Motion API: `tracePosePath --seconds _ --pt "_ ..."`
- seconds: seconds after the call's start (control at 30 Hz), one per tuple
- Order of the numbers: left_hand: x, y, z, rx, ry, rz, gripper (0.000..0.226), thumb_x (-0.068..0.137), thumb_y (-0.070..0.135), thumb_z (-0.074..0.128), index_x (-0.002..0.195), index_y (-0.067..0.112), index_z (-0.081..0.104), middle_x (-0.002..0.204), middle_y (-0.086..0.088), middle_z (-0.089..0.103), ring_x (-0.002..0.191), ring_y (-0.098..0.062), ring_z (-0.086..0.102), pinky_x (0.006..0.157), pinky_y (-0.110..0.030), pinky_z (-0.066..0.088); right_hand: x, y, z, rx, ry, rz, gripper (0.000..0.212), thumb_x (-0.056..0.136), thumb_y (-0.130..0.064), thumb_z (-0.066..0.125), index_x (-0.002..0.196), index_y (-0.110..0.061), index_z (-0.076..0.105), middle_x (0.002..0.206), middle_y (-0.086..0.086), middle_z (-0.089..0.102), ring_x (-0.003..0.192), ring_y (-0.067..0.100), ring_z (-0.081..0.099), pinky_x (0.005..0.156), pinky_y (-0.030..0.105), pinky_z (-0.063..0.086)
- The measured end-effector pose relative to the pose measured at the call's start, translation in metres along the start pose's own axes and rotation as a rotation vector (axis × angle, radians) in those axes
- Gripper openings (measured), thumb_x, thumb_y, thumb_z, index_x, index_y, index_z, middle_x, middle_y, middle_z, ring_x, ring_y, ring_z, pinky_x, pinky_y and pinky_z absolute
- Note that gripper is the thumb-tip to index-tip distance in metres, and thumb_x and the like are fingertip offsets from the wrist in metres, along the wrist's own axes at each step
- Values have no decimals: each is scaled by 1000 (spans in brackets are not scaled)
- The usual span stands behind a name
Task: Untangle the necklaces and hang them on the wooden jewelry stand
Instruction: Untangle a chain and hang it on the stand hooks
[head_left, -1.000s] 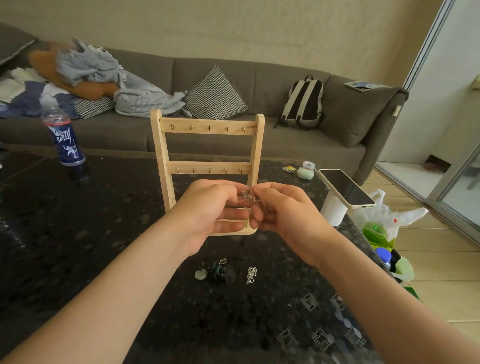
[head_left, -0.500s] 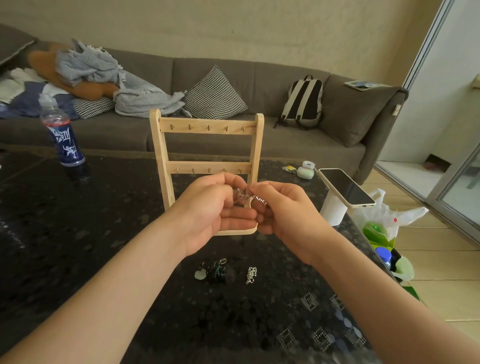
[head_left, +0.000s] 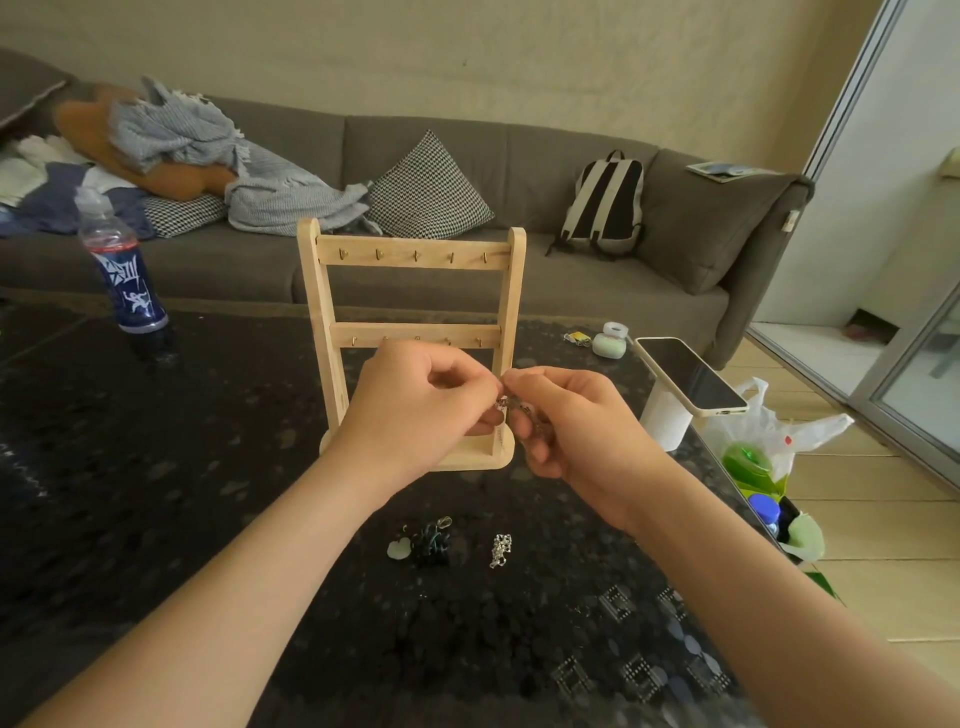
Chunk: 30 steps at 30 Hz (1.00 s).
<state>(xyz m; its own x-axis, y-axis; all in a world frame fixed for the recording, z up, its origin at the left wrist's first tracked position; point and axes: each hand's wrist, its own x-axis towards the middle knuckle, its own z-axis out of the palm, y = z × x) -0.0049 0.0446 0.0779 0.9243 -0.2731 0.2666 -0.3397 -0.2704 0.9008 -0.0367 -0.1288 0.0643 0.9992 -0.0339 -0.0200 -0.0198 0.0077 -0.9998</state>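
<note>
— While the silver chain (head_left: 501, 551) and the dark green tangle (head_left: 428, 543) lie nearest on the black table (head_left: 208, 441), where is the one being worked?
— Above them, between the hands. The left hand (head_left: 415, 410) and right hand (head_left: 566, 421) each pinch the silver necklace (head_left: 511, 405) with thumb and fingertips, other fingers curled.
— Which way to the wooden jewelry stand (head_left: 414, 253)?
— Straight beyond, just behind the hands. Its lower rail (head_left: 415, 331) of hooks runs left to right just above the knuckles, so I judge a short lift up and away. The right hand sits nearer the right post. Every hook looks bare.
</note>
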Motion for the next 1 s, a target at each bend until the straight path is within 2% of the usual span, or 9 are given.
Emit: tracePosePath --seconds 0.17,0.3,0.47,0.6,0.7,0.83,0.9,1.0 --pt "-2 -3 -1 168 -12 160 10 87 23 85 93 31 86 83 19 80 82 1 76 82 -27 65 0 0 -2 5 11 7 22 108 -26 62 103 -9 74 64 5 56 51 14 45 47 26 37" --pt "0 -9 0 233 -8 251 9 88 23 85 95 30 87 84 18 79 81 1 75 80 -29 65 -1 0 -1 29 5 20 22 108 -24 61 103 -6 74 65 6 58 51 14 49 47 26 40" --pt "2 -13 5 308 -14 331 7 90 26 81 96 25 84 87 17 76 81 -1 73 74 -25 63 -3 -2 -1 56 -4 27 22 108 -21 60 102 -3 71 64 6 58 50 14 49 44 24 40" --pt "2 -13 9 374 -16 360 5 94 25 75 91 24 79 85 16 70 81 -5 68 72 -23 56 -3 -3 -1 70 -9 29 22 108 -19 59 99 -3 72 65 7 58 50 15 50 44 24 40" --pt "3 -14 10 415 -43 360 4 98 23 72 95 23 75 88 16 66 81 -5 65 73 -18 55 -3 -3 -2 72 -5 32 22 108 -19 60 96 -5 72 65 7 59 51 15 52 45 25 42" --pt "4 -18 8 454 -42 300 4 100 23 72 104 25 71 93 19 63 82 -1 64 71 -6 48 -3 -5 -5 106 24 30 19 107 -15 61 112 -3 75 64 7 59 50 15 51 45 26 42" --pt "6 -20 8 460 -29 245 7 100 24 73 107 27 72 93 19 64 82 -1 65 77 -8 50 -2 -6 -6 112 33 16 19 106 -15 62 116 -5 75 66 8 59 51 15 50 46 26 41" --pt "7 -21 6 423 0 196 11 97 22 78 106 28 76 90 16 70 79 -4 71 84 -24 62 -1 -5 -7 87 62 -15 18 105 -11 61 116 -6 73 70 9 63 54 16 50 49 27 41"
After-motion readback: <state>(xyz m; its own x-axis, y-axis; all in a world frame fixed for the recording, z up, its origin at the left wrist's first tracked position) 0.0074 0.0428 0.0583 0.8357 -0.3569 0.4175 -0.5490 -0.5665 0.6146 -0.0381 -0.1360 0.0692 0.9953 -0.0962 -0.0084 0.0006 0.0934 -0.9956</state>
